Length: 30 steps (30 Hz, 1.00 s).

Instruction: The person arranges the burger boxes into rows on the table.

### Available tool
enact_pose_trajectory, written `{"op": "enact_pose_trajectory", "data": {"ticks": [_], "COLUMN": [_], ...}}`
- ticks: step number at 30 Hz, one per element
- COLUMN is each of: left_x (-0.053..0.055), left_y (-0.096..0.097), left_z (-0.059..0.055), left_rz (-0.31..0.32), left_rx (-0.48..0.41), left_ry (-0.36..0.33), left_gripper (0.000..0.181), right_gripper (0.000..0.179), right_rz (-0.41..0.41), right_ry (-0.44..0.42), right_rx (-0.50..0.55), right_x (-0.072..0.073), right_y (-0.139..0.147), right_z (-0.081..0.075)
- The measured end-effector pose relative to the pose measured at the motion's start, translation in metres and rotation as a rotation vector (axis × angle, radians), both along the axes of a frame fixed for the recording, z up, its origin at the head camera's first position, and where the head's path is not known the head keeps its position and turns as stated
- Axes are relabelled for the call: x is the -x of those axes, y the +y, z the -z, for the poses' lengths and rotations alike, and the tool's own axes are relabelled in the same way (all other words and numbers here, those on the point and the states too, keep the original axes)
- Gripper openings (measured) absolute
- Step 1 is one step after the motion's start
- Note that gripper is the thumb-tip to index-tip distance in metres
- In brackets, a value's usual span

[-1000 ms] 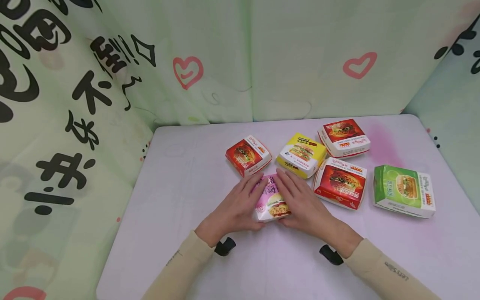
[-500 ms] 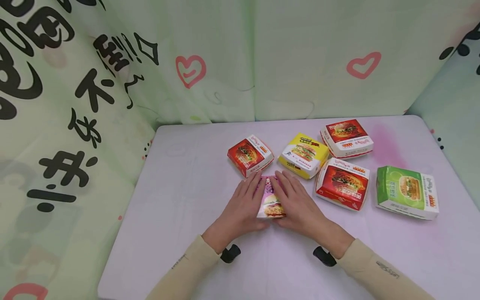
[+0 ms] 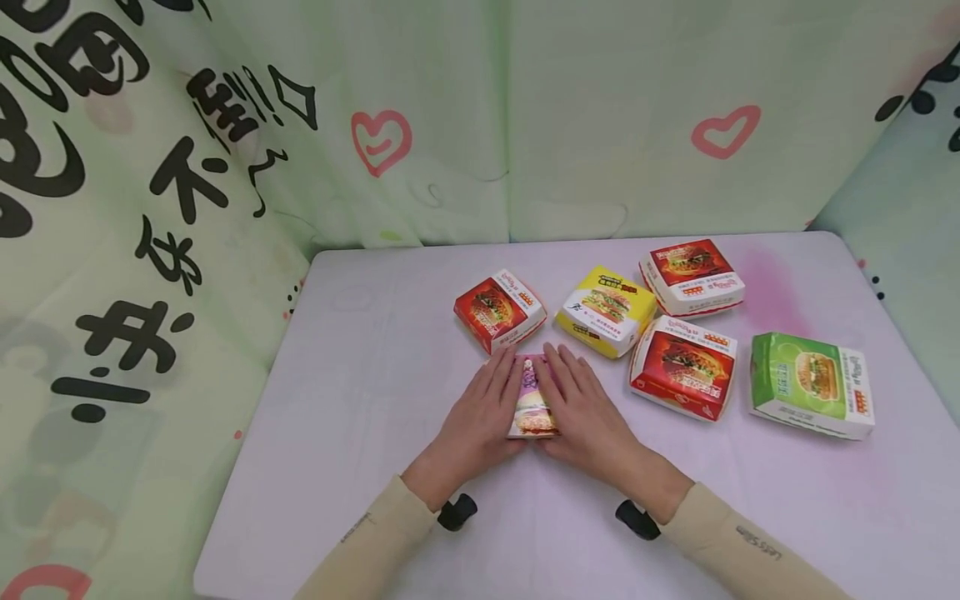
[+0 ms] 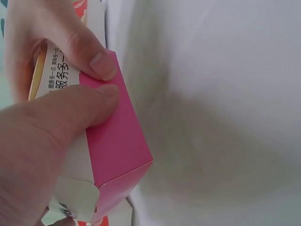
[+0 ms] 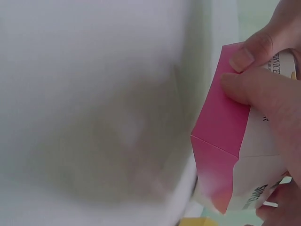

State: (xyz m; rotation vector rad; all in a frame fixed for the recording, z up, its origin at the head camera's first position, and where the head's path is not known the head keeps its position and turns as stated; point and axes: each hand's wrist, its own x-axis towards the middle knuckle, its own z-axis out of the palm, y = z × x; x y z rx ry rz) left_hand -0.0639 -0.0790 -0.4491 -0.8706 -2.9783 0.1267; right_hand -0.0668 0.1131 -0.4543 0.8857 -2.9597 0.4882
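A pink and white burger box [image 3: 532, 400] with a burger picture on top lies between my two hands at the front of the other boxes. My left hand [image 3: 480, 412] holds its left side, fingers over the top. From the right, my right hand [image 3: 588, 412] holds it in the same way and covers much of the lid. In the left wrist view both thumbs press the pink lower band of the box [image 4: 117, 136], side by side on its near face. The right wrist view shows the same face of the box [image 5: 221, 117]. My fingertips' far ends hide the back edge.
Behind my hands sit a small red burger box [image 3: 500, 310] and a yellow one [image 3: 606, 311]. Further right stand two more red boxes, one at the back [image 3: 692, 277] and one nearer [image 3: 684, 367], and a green box [image 3: 812, 385]. A printed curtain [image 3: 420, 192] borders the white table [image 3: 337, 375].
My hands have moved closer together over the pink box, covering more of its top. The right hand has shifted left, and the box slightly left too. The other boxes stay in place.
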Motion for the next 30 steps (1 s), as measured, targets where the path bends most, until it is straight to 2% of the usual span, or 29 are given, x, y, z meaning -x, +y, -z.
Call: {"op": "enact_pose_trajectory", "data": {"ticks": [9,14,21,30], "left_x": [0.002,0.001,-0.002,-0.007], "left_y": [-0.01,-0.012,-0.013,-0.011], "left_z": [0.003,0.005,0.014,0.018], "left_rz": [0.031,0.025,-0.015,-0.083], "left_rx": [-0.023,-0.03,-0.04,-0.015], "left_ry": [0.016,0.025,0.038,-0.014], "left_gripper": [0.11,0.11,0.109,0.106], "right_gripper": [0.108,0.106,0.104,0.102], "right_rz": [-0.003,-0.013,-0.034,-0.048], "right_ry": [0.017,0.019,0.037,0.053], "right_rx": [-0.027,-0.014,-0.029,-0.039], "right_x": [-0.004,-0.004,-0.003,-0.001], "right_y": [-0.008,-0.011,-0.016,-0.024], "right_z": [0.008,0.012,0.016,0.017]}}
